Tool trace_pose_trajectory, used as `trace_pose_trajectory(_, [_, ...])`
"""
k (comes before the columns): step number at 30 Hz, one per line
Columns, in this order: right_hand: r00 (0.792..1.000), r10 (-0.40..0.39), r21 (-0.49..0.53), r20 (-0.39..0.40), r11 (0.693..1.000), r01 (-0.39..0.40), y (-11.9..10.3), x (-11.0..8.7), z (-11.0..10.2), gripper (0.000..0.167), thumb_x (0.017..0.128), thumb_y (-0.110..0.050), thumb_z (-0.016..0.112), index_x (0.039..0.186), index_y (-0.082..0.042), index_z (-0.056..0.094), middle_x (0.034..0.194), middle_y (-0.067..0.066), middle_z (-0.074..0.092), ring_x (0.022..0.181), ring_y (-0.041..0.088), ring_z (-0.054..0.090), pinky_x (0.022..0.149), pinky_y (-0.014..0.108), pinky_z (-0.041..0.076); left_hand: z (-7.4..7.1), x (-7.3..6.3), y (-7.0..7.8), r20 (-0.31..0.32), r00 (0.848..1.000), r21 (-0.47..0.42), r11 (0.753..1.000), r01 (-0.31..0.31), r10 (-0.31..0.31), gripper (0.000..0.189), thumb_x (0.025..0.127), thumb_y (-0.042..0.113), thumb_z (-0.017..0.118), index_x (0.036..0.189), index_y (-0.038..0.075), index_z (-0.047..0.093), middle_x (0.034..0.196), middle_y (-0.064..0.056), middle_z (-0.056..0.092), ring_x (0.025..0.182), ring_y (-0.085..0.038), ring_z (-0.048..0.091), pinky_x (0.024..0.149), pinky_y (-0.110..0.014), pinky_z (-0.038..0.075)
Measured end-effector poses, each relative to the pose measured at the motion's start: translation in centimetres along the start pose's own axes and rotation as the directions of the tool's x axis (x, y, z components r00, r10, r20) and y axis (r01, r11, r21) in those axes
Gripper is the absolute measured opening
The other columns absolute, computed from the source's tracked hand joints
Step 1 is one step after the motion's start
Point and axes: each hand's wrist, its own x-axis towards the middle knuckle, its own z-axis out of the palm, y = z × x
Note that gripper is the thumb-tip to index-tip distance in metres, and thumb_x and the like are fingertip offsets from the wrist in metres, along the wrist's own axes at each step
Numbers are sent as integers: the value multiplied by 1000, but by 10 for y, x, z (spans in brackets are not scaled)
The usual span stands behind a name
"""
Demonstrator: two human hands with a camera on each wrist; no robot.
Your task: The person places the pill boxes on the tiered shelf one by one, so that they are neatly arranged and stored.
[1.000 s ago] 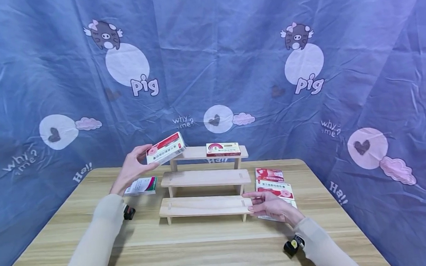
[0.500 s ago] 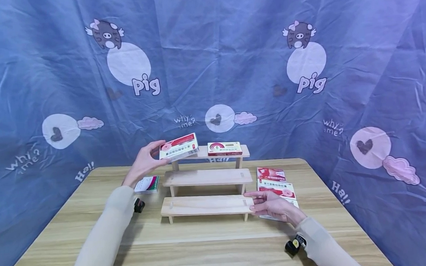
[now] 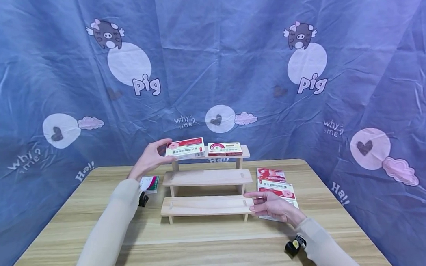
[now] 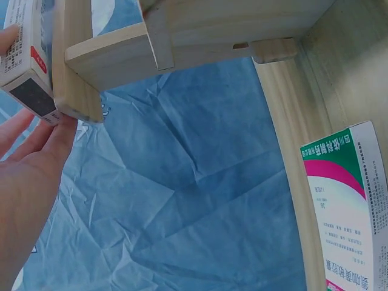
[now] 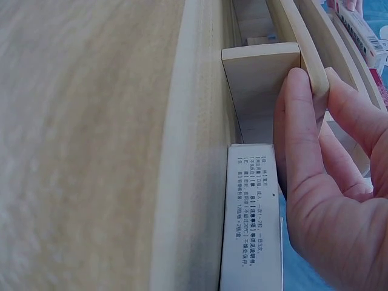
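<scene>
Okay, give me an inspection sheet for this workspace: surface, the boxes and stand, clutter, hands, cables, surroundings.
Surface: wood-grain table.
Job's things: wooden three-tier stand; red-and-white box at the top tier's left end; second box lying flat on that tier's right part.
Clutter: green-and-white box left of the stand; several boxes to its right, partly hidden by a hand.
Hands: left hand holds the red-and-white box; right hand grips the bottom tier's right end.
Cables: nothing seen.
Surroundings: blue printed cloth hanging behind the table.
</scene>
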Motion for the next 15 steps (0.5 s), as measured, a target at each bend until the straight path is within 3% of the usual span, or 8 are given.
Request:
trace_pose_trajectory(5, [1000, 1, 9, 7, 1000, -1, 0, 0, 0, 56, 91, 4, 61, 144, 1, 44, 111, 12, 64, 100, 21, 66, 88, 35, 59, 2, 5, 2, 28, 1000, -10, 1000, -5, 5, 78, 77, 25, 84, 144, 7, 47, 140, -17, 53, 124, -33, 53, 107, -50, 44])
trace_pose_trajectory(11, [1000, -4, 8, 11, 1000, 4, 0, 0, 0, 56, 91, 4, 62, 143, 1, 45, 111, 11, 65, 99, 21, 67, 86, 33, 59, 4, 10, 4, 64, 998, -59, 998, 0, 4, 81, 79, 22, 82, 147, 6, 41, 149, -17, 45, 136, -36, 44, 114, -50, 38])
trace_pose_trajectory(15, [1000, -3, 7, 10, 1000, 3, 0, 1, -1, 55, 91, 4, 61, 143, 1, 44, 111, 11, 65, 99, 21, 67, 85, 33, 60, 4, 13, 3, 73, 997, -43, 999, -17, 20, 82, 79, 20, 82, 148, 6, 40, 148, -19, 45, 136, -36, 44, 114, -51, 37])
